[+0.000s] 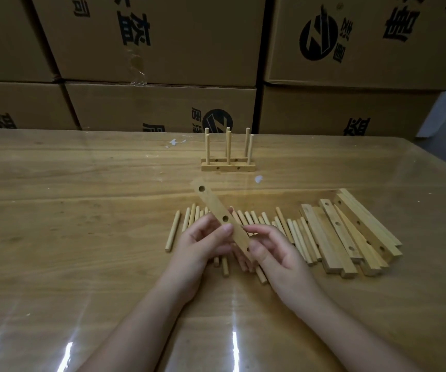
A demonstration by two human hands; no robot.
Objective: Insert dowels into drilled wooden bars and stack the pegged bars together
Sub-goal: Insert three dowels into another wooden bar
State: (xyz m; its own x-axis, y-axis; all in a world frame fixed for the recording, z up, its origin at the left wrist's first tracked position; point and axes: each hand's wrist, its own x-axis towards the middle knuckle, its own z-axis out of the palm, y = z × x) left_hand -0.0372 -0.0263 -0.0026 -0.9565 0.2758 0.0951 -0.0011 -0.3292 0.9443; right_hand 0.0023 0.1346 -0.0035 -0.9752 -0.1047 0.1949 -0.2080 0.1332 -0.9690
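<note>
One drilled bar (pixel 217 210) hangs tilted over the loose dowels (pixel 283 226), left hand (pixel 203 242) pinching its middle, right hand (pixel 272 251) its near end. Light fingertip grip, that; a slip could scatter the dowels, and the right thumb crowds the end hole (pixel 248 249).

The worktop (pixel 82 183) is wood grain under a clear glossy sheet, loads of glare along the near edge. The loose dowels (pixel 174 232) and drilled bars (pixel 336 232) look like bare pale wood, matt and smooth, same for the pegged bars (pixel 228 167) near the far edge. The cardboard boxes (pixel 162 57) behind are matt brown with black print.
</note>
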